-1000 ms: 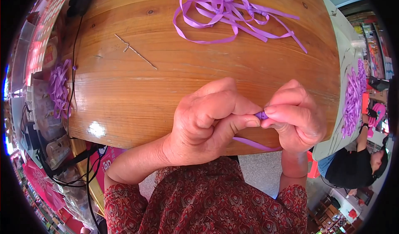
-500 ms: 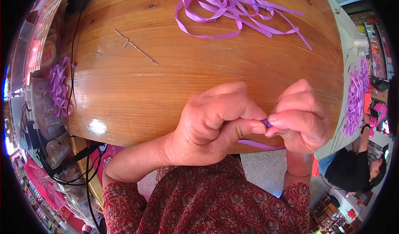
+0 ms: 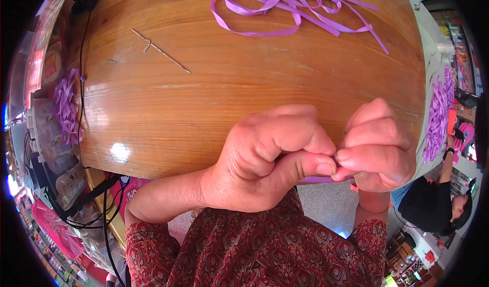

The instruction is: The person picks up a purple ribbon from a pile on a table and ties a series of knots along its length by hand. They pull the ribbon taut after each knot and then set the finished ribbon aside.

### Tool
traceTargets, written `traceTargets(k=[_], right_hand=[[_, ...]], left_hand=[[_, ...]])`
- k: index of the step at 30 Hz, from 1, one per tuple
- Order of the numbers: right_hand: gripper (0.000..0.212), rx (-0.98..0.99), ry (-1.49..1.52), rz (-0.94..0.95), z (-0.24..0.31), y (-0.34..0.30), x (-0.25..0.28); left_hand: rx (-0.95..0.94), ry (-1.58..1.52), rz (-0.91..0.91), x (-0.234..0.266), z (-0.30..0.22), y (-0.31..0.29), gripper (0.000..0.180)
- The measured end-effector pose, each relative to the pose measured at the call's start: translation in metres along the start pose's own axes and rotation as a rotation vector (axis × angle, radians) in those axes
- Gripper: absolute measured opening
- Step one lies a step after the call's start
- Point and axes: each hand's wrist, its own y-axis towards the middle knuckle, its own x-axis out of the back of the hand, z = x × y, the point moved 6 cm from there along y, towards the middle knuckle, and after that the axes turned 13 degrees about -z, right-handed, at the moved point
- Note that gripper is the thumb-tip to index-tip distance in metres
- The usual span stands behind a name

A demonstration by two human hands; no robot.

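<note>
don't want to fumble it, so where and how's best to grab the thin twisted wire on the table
Probably by the longer straight stretch of the twisted wire, on the near side of its short side branch. Come from above and pinch across it: it is thin and looks to lie flat on the table, leaving its long sides open, while the branch could get in the way.

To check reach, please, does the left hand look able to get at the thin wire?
Probably yes: only bare table separates the left hand from the thin wire, though that hand looks busy pinching.
</note>
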Motion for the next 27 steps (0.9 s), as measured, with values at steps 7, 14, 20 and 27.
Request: traceTargets(k=[7,14,20,27], right_hand=[[0.034,-0.060,0.104,-0.081,-0.023,-0.005,0.003],[0.046,-0.198,0.290,-0.101,-0.032,-0.005,0.004],[0.030,-0.130,0.167,-0.137,-0.023,-0.003,0.007],[0.022,-0.188,0.123,-0.216,-0.023,-0.004,0.010]], left_hand=[[0.104,-0.015,-0.054,0.002,0.007,0.001,0.005],[0.238,-0.444,-0.125,0.000,0.020,-0.001,0.009],[0.255,-0.405,-0.136,-0.004,0.016,0.000,0.017],[0.396,-0.449,-0.068,0.002,0.024,-0.002,0.032]])
